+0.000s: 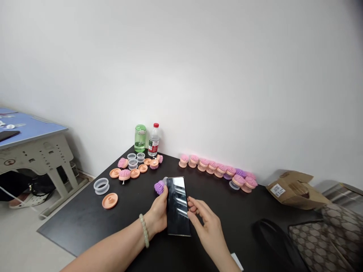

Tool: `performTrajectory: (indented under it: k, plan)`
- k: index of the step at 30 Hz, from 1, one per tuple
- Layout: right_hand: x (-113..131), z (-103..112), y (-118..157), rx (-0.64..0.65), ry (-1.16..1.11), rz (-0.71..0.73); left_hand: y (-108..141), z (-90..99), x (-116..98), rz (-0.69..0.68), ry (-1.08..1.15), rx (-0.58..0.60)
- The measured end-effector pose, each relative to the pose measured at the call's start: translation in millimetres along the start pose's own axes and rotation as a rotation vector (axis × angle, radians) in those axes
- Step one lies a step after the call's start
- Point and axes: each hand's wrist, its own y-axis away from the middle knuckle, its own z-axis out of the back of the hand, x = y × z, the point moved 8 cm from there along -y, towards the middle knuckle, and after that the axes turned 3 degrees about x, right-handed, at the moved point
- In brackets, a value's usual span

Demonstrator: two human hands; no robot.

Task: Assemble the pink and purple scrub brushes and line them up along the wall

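Observation:
A dark smartphone [178,211] stands tilted up over the black table, its glossy screen showing bright reflections. My left hand [159,215], with a pale bead bracelet [144,230] at the wrist, is closed round its left side, the thumb along the edge. At its right edge, my right hand [205,223] is closed, with curled fingers and the thumb tip against the side. Just behind the left thumb lies a purple bristle brush [159,187], partly hidden by the phone and hand.
Pink and purple brushes [212,167] line the wall. Left are clear rings [101,186], orange discs [110,201] and loose pink brushes [124,174]. A green bottle [140,139] and a water bottle [153,140] stand behind. A paper bag [295,189] and patterned bag [314,241] sit right.

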Motion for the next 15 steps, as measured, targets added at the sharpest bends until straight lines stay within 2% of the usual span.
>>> performTrajectory:
  k: [4,11,15]
  plan:
    - [11,-1,7,-0.055,-0.002,0.087,-1,-0.7,5,0.057,0.023,0.058]
    - [29,4,13,-0.069,0.024,0.187,3,-5.4,16,0.132,0.048,0.154]
    - [37,7,16,-0.08,0.062,0.262,6,-7.2,19,0.16,0.035,0.148]
